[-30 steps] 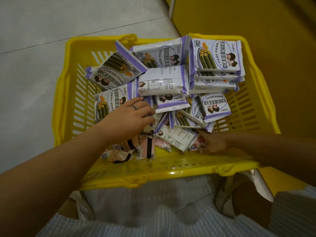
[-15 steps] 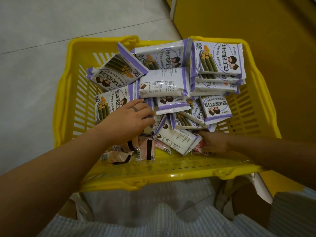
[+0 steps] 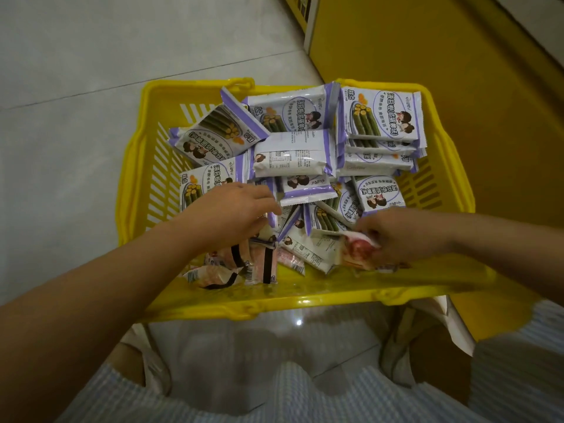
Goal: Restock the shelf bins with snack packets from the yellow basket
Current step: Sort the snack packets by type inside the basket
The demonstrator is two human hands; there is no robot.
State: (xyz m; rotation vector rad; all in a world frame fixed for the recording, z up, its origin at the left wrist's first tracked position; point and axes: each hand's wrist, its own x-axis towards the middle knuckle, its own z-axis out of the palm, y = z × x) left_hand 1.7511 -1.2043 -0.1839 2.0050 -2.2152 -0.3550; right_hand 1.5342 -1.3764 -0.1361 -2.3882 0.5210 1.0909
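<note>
The yellow basket [image 3: 305, 296] stands on the floor in front of me, piled with several purple-and-white snack packets [image 3: 293, 154]. Several pink packets [image 3: 262, 264] with black bands lie at its near side. My left hand [image 3: 232, 215] rests on the pile at the left, fingers fairly straight and reaching in among the purple packets, its thumb hidden. At the right, my right hand [image 3: 399, 233] pinches a pink-and-red packet [image 3: 357, 248] and holds it just above the basket's near wall.
A yellow shelf unit [image 3: 427, 50] rises directly behind and to the right of the basket. Grey tiled floor [image 3: 76, 117] stretches to the left. My knees and striped clothing fill the bottom of the view.
My right hand has come up from deep in the near right corner, pulling a pink-and-red packet out from under the purple ones. My left hand has stayed on the pile.
</note>
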